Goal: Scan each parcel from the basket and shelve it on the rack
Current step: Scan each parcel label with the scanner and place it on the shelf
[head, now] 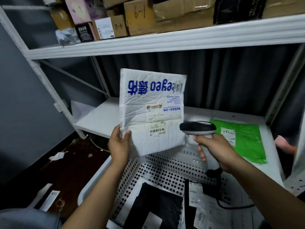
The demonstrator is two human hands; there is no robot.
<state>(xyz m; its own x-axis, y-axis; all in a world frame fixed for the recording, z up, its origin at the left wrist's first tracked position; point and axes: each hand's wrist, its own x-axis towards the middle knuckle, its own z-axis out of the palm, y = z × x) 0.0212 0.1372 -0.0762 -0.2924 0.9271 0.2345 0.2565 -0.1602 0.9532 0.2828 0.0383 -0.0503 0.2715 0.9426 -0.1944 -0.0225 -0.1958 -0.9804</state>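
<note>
Hiding mailer (151, 111) corner and scanner (197, 128) handle: hands (119, 142) (217, 149)

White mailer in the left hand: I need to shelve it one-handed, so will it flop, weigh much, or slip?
Probably fairly stiff: the white mailer stands upright though the left hand pinches only its lower corner. Likely light for its size, since that pinch carries it. Its creased, quilted skin may grip better than glossy film.

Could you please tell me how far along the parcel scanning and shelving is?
Done: a green parcel lies on the rack shelf. In hand: the left hand holds a white mailer while the right hand aims the scanner at its label. Left: black parcels lie in the basket.
</note>
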